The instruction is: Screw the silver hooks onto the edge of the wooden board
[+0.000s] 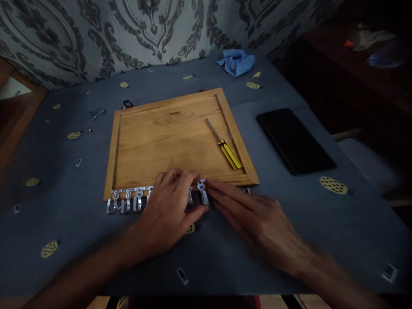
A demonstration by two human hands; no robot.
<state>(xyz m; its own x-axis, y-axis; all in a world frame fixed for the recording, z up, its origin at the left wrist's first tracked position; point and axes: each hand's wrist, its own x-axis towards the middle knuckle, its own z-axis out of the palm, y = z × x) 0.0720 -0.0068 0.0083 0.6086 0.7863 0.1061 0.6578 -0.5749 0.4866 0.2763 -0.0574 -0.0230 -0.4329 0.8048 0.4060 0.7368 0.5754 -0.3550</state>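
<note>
A framed wooden board (167, 141) lies on the table, with a row of silver metal hooks (128, 201) along its near edge. My left hand (169, 206) covers the middle of that row. Its index finger and thumb curve around a metal hook (202, 192) right of centre. From the other side, my right hand (254, 214) touches the same hook with its fingertips, the fingers closed together and its thumb hidden. On the board's right side rests a yellow and black screwdriver (226, 148), tip pointing away from me.
A black tablet-like slab (294, 139) lies right of the board. At the back sits a crumpled blue cloth (237, 63). A small clear plastic bag (96, 113) lies left of the board, near a dark metal loop (128, 104) at its far corner. Patterned wallpaper stands behind the table.
</note>
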